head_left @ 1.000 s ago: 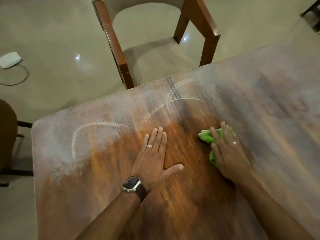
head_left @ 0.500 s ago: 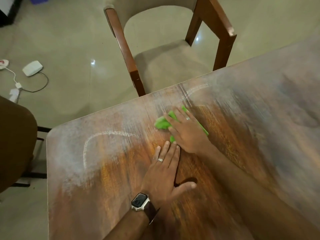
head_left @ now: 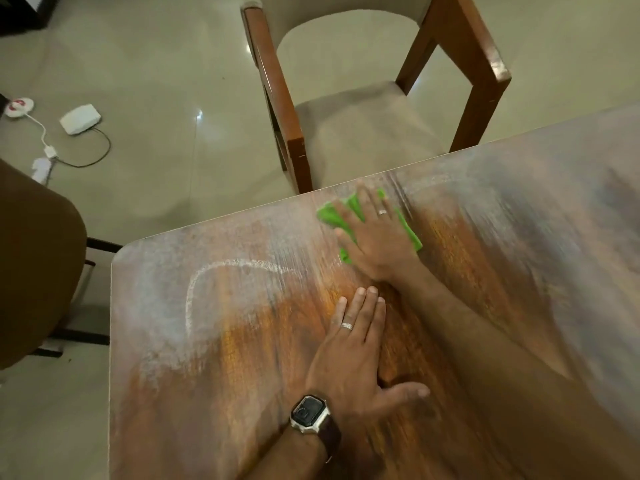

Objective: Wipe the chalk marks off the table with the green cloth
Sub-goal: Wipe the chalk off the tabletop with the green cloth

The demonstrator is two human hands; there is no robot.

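Note:
The green cloth [head_left: 328, 213] lies flat on the wooden table [head_left: 519, 258] close to its far edge. My right hand [head_left: 374, 233] presses on the cloth with straight, spread fingers and covers most of it. My left hand [head_left: 356, 355] rests flat on the table nearer to me, fingers together and thumb out, with a watch on the wrist. A curved white chalk line [head_left: 214, 275] runs across the table's left part, with smeared chalk dust around it. Fainter chalk streaks [head_left: 401, 195] show just right of the cloth.
A wooden chair with a beige seat [head_left: 363, 126] stands against the table's far edge, just beyond the cloth. A dark brown chair [head_left: 34, 258] sits off the table's left corner. A white box [head_left: 80, 118] and cables lie on the tiled floor.
My right hand has slid the cloth from the middle of the table up and left to the far edge. The chalk line there is wiped away. My left hand stays planted.

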